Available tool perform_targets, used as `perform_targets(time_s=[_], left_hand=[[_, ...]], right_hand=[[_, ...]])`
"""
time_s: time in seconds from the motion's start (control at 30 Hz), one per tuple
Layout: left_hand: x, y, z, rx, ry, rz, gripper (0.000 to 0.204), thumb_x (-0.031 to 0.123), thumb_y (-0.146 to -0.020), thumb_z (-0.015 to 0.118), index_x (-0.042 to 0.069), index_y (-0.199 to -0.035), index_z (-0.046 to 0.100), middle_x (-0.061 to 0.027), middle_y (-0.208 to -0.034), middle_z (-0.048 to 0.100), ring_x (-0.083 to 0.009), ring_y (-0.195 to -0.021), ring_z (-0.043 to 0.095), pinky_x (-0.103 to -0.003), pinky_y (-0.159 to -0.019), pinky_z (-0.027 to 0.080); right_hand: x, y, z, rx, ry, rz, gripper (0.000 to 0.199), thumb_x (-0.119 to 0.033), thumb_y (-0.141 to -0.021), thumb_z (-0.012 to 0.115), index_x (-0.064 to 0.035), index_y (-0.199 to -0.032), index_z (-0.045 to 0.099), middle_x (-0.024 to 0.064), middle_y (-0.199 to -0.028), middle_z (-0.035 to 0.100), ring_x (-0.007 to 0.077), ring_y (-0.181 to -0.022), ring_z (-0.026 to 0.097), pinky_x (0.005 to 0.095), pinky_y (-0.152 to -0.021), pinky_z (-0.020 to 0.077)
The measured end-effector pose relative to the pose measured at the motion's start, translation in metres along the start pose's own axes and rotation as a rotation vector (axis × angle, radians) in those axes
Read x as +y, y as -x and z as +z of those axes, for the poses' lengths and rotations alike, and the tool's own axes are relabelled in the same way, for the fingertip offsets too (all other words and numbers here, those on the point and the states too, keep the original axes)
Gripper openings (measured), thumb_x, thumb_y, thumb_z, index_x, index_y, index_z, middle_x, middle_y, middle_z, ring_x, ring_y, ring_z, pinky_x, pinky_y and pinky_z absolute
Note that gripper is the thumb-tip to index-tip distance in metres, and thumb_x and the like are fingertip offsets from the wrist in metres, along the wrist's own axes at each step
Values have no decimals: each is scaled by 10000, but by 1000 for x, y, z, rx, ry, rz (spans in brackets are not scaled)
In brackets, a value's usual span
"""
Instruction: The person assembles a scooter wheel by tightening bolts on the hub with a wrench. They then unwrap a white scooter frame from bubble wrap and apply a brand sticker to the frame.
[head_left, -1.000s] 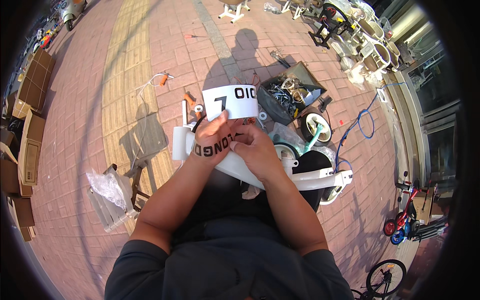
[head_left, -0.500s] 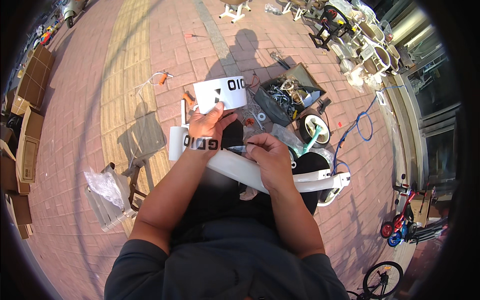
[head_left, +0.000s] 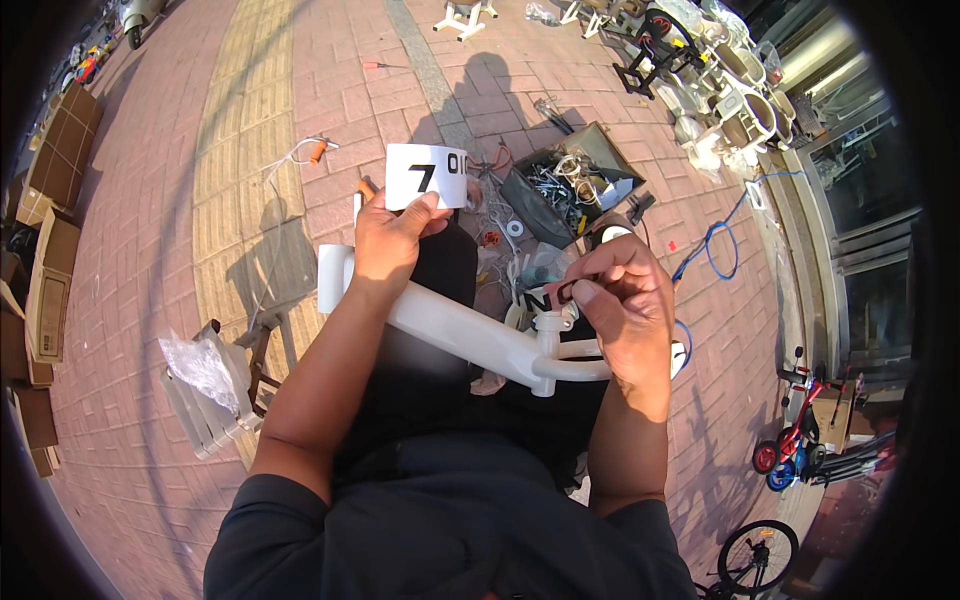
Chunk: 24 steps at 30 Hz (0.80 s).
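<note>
Across my lap lies a white bicycle frame (head_left: 450,325), its head tube to the left and its forked end to the right. My left hand (head_left: 388,245) is closed on a curled white sticker sheet (head_left: 448,190) with black printing, raised above the frame's left part. Between thumb and fingers, my right hand (head_left: 632,305) pinches a clear decal strip (head_left: 540,300) with black letters. The strip hangs over the frame's seat tube (head_left: 547,345), apart from the sheet. Part of the strip is hidden by my fingers.
An open dark toolbox (head_left: 530,212) full of bolts and tools sits ahead on the brick paving. A low stool (head_left: 215,415) holding crumpled plastic stands at left, near cardboard boxes (head_left: 50,290). To the right are a blue cord (head_left: 735,265) and small bikes (head_left: 790,445).
My right hand has moved right, pulling the decal strip away from my left wrist, where it lay before. The sheet in my left hand has turned and shifted slightly left.
</note>
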<state>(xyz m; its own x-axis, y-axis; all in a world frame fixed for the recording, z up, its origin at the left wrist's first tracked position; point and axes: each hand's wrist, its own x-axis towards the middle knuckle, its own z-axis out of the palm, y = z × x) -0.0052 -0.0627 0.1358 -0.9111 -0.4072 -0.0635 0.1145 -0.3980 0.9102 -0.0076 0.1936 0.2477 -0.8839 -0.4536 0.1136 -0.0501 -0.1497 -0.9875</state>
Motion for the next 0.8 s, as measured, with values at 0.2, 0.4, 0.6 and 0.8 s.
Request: perform_targets(time_s=[0.2,0.4,0.6,0.8], left_hand=[[41,11,-34,15,69,138,279,-20,-972,627,-41,-1249,618,-136,-1096,731,-234,-934,748,-354,-829,657],[97,65,-90,-149,396,124,385,-50,-911,627,-98,-1289,575,-261,-1179,712,-345,-1002,762,-511,-933,637],[63,150,-106,-151,25,-609,410,-39,-864,663,-94,-1263,587,-180,-1053,739,-270,-856,766,-404,-809,662],[11,197,-103,203,-459,-497,381,11,-904,666,-95,-1258,572,-140,-972,733,-178,-772,716,-273,-683,592]], right_hand=[[5,-9,9,-122,153,60,263,107,-900,615,27,-1149,646,61,-960,642,123,-857,690,260,-769,554],[8,-12,13,-130,180,134,502,85,-907,594,44,-1405,543,60,-959,624,118,-817,660,268,-753,557],[0,-18,14,-105,188,142,598,101,-883,602,21,-1468,505,50,-963,622,83,-771,605,217,-656,513],[5,-15,28,-197,291,168,600,94,-889,617,7,-1472,506,38,-956,645,61,-760,597,204,-666,488]])
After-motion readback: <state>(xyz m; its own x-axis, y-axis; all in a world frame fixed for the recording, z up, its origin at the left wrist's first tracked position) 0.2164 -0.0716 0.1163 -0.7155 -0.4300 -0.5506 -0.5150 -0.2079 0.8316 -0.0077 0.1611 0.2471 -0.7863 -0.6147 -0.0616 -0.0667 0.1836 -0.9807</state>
